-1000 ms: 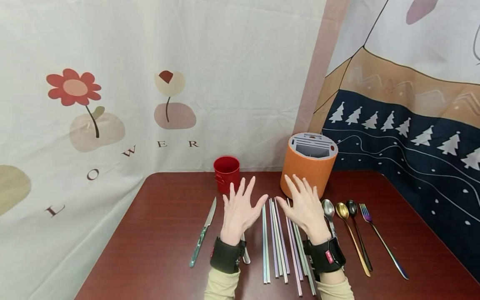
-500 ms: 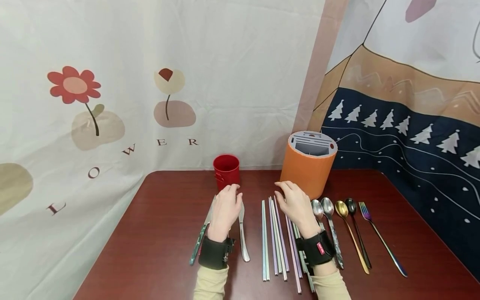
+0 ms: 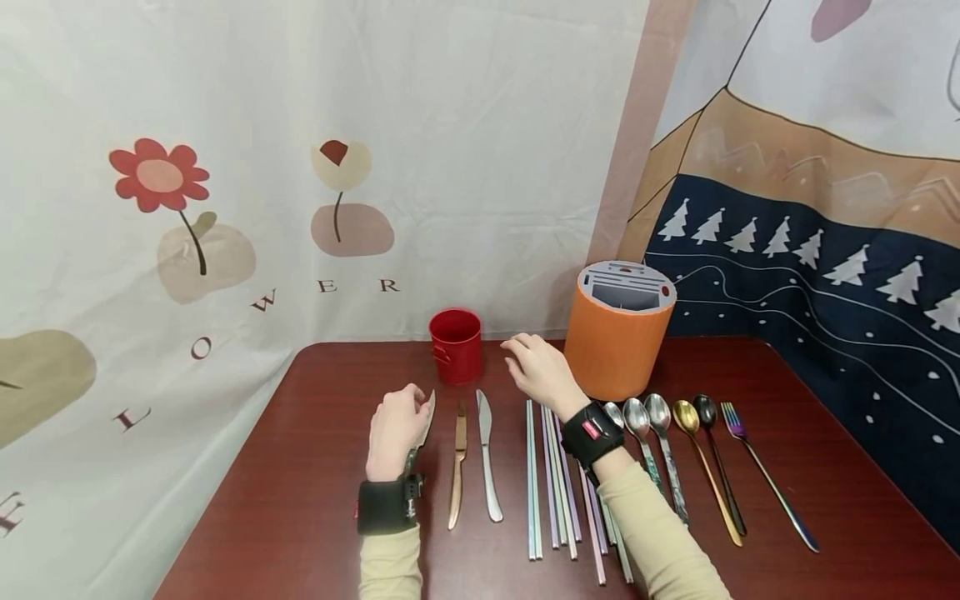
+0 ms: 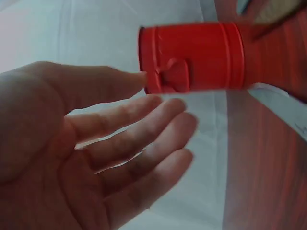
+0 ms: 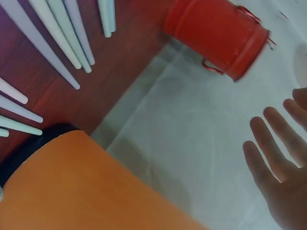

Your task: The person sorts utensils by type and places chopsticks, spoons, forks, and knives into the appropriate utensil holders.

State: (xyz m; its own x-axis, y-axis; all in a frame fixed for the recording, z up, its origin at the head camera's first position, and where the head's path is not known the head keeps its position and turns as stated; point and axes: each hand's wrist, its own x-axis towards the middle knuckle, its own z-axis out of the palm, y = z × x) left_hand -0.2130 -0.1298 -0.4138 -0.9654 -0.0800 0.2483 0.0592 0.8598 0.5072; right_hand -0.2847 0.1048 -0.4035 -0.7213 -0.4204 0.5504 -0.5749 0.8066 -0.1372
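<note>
My left hand (image 3: 394, 429) hovers over the green-handled knife (image 3: 430, 419), partly hiding it in the head view. In the left wrist view its fingers (image 4: 160, 141) are loosely bent, with nothing between them and the thumb. My right hand (image 3: 542, 371) is above the table between the red cup (image 3: 457, 346) and the orange cutlery holder (image 3: 617, 346), fingers relaxed and holding nothing. A gold knife (image 3: 457, 467) and a silver knife (image 3: 489, 467) lie right of the left hand. Several pastel chopsticks (image 3: 533, 492) lie below the right hand, some hidden under its forearm.
Several spoons, including a gold spoon (image 3: 701, 458) and a black spoon (image 3: 717, 454), lie on the right. Farther right is a rainbow-coloured fork (image 3: 765, 471). A slotted grey top covers the orange holder. Printed cloth (image 3: 480, 167) hangs behind the dark red table (image 3: 300, 467).
The left hand has moved left, from beside the silver knife to over the green-handled one, uncovering the gold knife. The right hand has shifted left and away, toward the cup; its spread fingers have relaxed.
</note>
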